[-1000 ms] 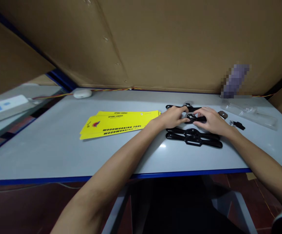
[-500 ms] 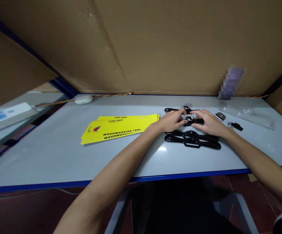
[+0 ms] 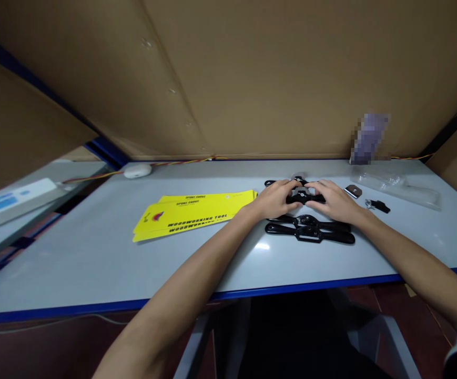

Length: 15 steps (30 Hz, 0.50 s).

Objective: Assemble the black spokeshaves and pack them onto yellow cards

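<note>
Between my two hands is a black spokeshave (image 3: 302, 197), its middle part showing and its handles mostly covered by fingers. My left hand (image 3: 277, 200) is closed round its left side, thumb in front. On the other side my right hand (image 3: 334, 201) grips the right handle with thumb and fingers. Just behind it lies another spokeshave (image 3: 300, 178), partly hidden by my fingers. Two more, a front spokeshave (image 3: 310, 234) and one close behind it (image 3: 307, 220), lie nearer to me. A loose blade (image 3: 353, 191) and a small black part with screws (image 3: 378, 206) rest right of my right hand.
Yellow printed cards (image 3: 196, 213) are stacked at the left on the grey table (image 3: 94, 263). Clear plastic packaging (image 3: 405, 188) lies at the back right, near a blurred purple object (image 3: 369, 138). Cardboard walls (image 3: 271, 79) close off the back. A white power strip (image 3: 15, 200) sits far left.
My fingers have shifted from the spokeshave's middle outward along its handles, leaving more of its centre in view. The whole view has tilted slightly.
</note>
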Tool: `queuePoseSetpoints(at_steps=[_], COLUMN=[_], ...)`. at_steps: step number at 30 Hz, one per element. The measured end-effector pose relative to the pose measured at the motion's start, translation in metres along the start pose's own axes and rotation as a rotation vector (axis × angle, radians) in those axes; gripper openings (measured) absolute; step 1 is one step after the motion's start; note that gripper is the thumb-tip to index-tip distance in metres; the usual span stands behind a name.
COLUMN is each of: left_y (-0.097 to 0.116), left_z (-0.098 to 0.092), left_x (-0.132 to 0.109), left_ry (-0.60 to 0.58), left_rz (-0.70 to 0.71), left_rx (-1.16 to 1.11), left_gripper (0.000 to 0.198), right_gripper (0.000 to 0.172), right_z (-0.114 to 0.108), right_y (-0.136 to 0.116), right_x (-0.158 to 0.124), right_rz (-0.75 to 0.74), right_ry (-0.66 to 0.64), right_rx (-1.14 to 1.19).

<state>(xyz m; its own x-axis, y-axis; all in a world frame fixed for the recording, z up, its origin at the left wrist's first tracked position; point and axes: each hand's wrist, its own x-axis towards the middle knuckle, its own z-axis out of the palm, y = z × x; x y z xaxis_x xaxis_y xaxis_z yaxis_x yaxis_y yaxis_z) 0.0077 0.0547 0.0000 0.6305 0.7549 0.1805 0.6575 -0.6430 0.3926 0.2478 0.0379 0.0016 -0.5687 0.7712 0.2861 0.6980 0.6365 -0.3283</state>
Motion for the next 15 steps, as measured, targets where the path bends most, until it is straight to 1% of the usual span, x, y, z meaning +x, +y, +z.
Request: queuePoseSetpoints(at_steps=[3,5,7,9,11,13,15], left_y=[-0.002,-0.004,-0.005,-0.006,-0.006,-0.004,-0.002], left_z=[0.000,0.000,0.000,0.002,0.004,0.005,0.003], left_x=[0.001,0.001,0.002,0.002,0.002,0.003,0.002], left_ry=[0.018,0.040,0.068,0.094,0.118,0.155,0.207], left_rz=[-0.052,-0.087,-0.127,-0.176,-0.208,-0.198,-0.117], left_rx=[0.041,0.073,0.104,0.121,0.125,0.142,0.187], left_gripper=[0.055,0.055,0.054,0.055,0.056,0.057,0.051], right_gripper=[0.042,0.041,0.038,0.035,0.036,0.039,0.041], right_z=[-0.009,-0.018,-0.027,-0.035,-0.043,-0.051,-0.057], right_y=[-0.001,0.002,0.007,0.013,0.019,0.024,0.030], right_x=[-0.001,-0.002,-0.003,-0.005,-0.007,-0.009,-0.013], right_rz=[0.008,0.055,0.137,0.236,0.321,0.383,0.434], right_ry=[0.046,0.099,0.133,0.140,0.135,0.137,0.132], right_rx=[-0.136,-0.225,-0.298,-0.357,-0.400,-0.413,-0.390])
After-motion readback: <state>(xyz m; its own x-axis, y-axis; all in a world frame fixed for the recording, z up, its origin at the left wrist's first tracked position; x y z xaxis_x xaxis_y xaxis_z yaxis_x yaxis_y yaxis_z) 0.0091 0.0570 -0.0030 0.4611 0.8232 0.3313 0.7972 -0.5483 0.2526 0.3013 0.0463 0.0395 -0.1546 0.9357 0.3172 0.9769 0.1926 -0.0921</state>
